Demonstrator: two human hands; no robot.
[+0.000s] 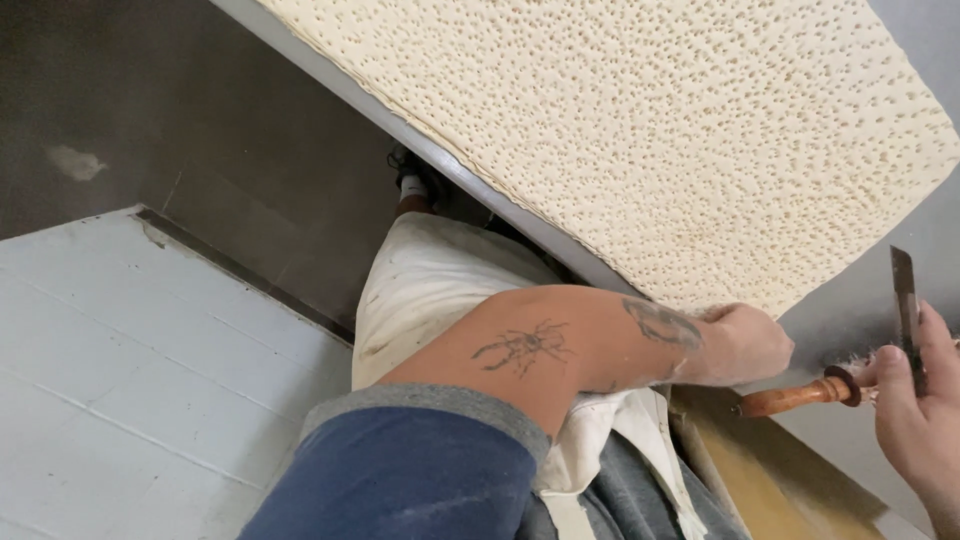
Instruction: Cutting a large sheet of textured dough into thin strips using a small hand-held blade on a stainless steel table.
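Under my left hand (745, 340) lies the near edge of a dimpled dough sheet (650, 130), fingers gripping it. Just right, my right hand (915, 400) is clamped on a metal scraper (905, 305) and a wooden-handled tool (800, 395).

So the floor (130, 360) on the left is pale grey-white tile with thin grout lines, and it stops at a dark narrow channel (240, 265) that runs diagonally along its edge, beyond which there's a darker grey-brown concrete-looking surface (200, 110) with a pale scuffed patch (75, 162) on it. The desk (440, 160) cuts across the top of the view with a thin grey edge, its surface grey on the right, and below it on the lower right there's a yellowish wooden board or panel (770, 480) set at a slant. Light is flat and even, nothing harsh, no strong shadows anywhere.
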